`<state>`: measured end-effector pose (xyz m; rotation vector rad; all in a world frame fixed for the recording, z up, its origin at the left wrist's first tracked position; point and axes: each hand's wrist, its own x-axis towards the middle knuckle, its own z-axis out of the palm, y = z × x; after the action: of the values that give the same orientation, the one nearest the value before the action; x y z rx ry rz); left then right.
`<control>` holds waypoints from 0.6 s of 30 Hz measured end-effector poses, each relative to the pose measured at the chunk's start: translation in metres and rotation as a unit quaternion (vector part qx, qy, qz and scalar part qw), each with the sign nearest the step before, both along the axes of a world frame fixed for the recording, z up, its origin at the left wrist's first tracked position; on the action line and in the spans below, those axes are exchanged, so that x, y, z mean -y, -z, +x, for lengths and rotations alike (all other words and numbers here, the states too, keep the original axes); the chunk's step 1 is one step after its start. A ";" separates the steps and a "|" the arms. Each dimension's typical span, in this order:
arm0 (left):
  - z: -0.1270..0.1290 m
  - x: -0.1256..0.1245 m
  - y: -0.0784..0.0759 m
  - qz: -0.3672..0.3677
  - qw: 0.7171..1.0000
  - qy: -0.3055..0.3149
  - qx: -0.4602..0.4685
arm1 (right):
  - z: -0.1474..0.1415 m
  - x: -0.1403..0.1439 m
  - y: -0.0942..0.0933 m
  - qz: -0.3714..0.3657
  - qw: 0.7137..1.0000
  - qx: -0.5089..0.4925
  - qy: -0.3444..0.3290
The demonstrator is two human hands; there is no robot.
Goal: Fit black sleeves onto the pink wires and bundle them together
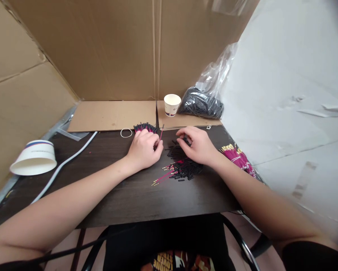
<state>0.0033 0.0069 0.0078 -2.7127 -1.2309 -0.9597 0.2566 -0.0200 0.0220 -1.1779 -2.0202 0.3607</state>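
Head view: left hand point(144, 148) grips one pink wire point(160, 134) upright beside the sleeved bundle point(145, 127); right hand point(196, 145), fingers curled, picks in the black sleeve pile point(182, 162). Sleeving appears underway; next, a sleeve must meet the wire's tip.

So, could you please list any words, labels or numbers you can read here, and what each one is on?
Black shirt: orange lettering, upside down and cut off, too blurred to read.
Small paper cup: a small mark, too small to read.
Tipped white bowl: a blue band, no legible words.
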 end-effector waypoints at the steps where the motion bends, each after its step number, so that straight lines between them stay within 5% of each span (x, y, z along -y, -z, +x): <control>1: -0.001 -0.002 0.000 0.002 1.000 -0.011 -0.020 | 0.002 0.000 -0.001 0.015 0.999 0.034 -0.014; 8: -0.002 -0.006 0.002 -0.006 0.995 -0.038 -0.091 | 0.004 0.002 -0.003 -0.031 0.990 0.124 -0.066; 18: -0.001 -0.005 0.002 -0.024 0.992 -0.056 -0.108 | -0.005 0.014 -0.021 -0.123 0.960 0.069 -0.242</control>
<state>0.0027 0.0121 0.0062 -2.6628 -1.3601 -0.6147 0.2517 -0.0343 0.0434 -0.8519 -2.4344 0.8097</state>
